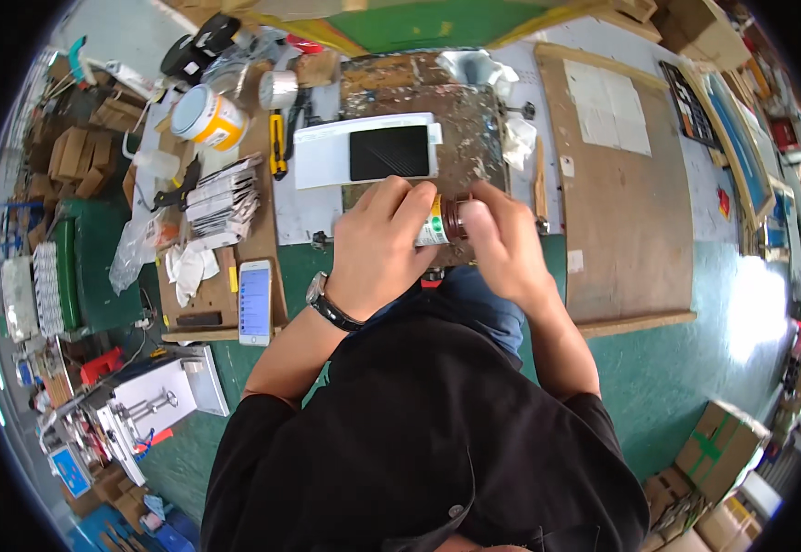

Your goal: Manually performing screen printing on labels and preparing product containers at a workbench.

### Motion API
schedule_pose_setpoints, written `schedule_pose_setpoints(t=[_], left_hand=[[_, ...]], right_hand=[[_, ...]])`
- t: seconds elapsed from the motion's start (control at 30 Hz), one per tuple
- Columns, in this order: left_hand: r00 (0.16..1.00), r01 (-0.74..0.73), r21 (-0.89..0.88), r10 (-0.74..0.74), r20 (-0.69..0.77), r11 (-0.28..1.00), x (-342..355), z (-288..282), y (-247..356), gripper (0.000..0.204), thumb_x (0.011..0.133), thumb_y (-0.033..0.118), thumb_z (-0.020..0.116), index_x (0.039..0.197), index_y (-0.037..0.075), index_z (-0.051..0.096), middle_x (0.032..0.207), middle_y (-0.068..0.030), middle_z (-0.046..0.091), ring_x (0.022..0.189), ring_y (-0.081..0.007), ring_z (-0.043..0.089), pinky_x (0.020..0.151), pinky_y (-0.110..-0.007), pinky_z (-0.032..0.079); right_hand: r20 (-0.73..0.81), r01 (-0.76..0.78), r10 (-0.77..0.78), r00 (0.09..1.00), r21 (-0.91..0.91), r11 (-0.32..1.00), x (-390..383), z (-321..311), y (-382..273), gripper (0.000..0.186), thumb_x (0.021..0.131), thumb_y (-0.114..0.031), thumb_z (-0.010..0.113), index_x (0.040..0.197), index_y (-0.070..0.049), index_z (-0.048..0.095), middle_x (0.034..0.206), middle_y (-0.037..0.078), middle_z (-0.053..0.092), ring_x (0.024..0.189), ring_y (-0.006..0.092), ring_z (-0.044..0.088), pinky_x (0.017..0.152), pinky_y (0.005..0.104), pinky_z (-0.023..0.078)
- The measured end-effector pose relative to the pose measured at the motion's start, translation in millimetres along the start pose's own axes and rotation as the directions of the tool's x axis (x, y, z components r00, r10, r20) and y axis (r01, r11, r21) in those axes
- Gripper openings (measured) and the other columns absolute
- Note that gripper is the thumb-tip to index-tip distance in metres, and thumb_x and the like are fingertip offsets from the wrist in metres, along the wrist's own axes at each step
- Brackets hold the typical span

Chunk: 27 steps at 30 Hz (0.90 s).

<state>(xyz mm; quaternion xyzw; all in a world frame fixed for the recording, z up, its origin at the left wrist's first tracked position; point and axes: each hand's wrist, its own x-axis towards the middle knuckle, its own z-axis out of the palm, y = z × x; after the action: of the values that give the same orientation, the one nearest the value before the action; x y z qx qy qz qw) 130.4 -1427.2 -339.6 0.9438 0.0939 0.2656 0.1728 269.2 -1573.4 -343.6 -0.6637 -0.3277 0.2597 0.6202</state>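
Note:
Held sideways between my two hands is a small bottle (433, 226) with a white, green and yellow label and a dark brown cap end. My left hand (377, 241), with a watch on its wrist, wraps round the labelled body. At the brown end my right hand (508, 241) is closed, its thumb and fingers pressed round it. The right fingers are slightly blurred, and the far side of the bottle is hidden. Just beyond my hands a white sheet (320, 158) bearing a black rectangular panel (389, 152) lies on the paint-stained board (474, 138).
At the left stand a white-and-orange paint can (209, 120), a tape roll (279, 89), a yellow utility knife (278, 147), stacked paper pieces (226, 204) and a lit phone (255, 304). A green panel (410, 29) hangs at the back. A brown board (630, 221) lies right.

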Motion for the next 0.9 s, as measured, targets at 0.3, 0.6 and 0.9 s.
schedule_pose_setpoints(t=[0.3, 0.6, 0.9], left_hand=[[0.992, 0.102, 0.083, -0.108, 0.069, 0.991, -4, 26, 9, 0.055, 0.066, 0.004, 0.082, 0.117, 0.007, 0.063, 0.102, -0.0111, 0.067, 0.078, -0.0329, 0.065, 0.070, -0.040, 0.053], [0.786, 0.518, -0.608, -0.053, 0.617, 0.601, -1, 10, -21, 0.043, 0.079, 0.005, 0.085, 0.116, 0.007, 0.063, 0.107, -0.0062, 0.071, 0.090, -0.0210, 0.067, 0.083, -0.033, 0.053], [0.841, 0.532, -0.758, -0.128, 0.526, 0.378, -4, 14, -16, 0.043, 0.087, 0.009, 0.087, 0.124, 0.007, 0.064, 0.109, -0.0045, 0.070, 0.094, -0.0150, 0.064, 0.088, -0.030, 0.052]], right_hand=[[-0.046, 0.117, -0.168, 0.985, -0.539, 0.834, 9, 6, 13, 0.040, 0.095, -0.033, 0.067, 0.070, -0.004, 0.056, 0.068, 0.008, 0.064, 0.050, 0.0337, 0.047, 0.051, 0.0397, 0.042], [0.283, 0.546, -0.472, 0.835, -0.309, 0.779, -1, -42, 34, 0.035, 0.092, -0.037, 0.075, 0.097, -0.004, 0.064, 0.076, 0.006, 0.060, 0.057, 0.0242, 0.050, 0.059, 0.0334, 0.044], [0.199, 0.265, -0.175, 0.964, -0.672, 0.692, 13, -53, 47, 0.044, 0.093, -0.019, 0.080, 0.132, -0.001, 0.068, 0.094, 0.005, 0.063, 0.071, 0.0185, 0.053, 0.067, 0.0320, 0.047]])
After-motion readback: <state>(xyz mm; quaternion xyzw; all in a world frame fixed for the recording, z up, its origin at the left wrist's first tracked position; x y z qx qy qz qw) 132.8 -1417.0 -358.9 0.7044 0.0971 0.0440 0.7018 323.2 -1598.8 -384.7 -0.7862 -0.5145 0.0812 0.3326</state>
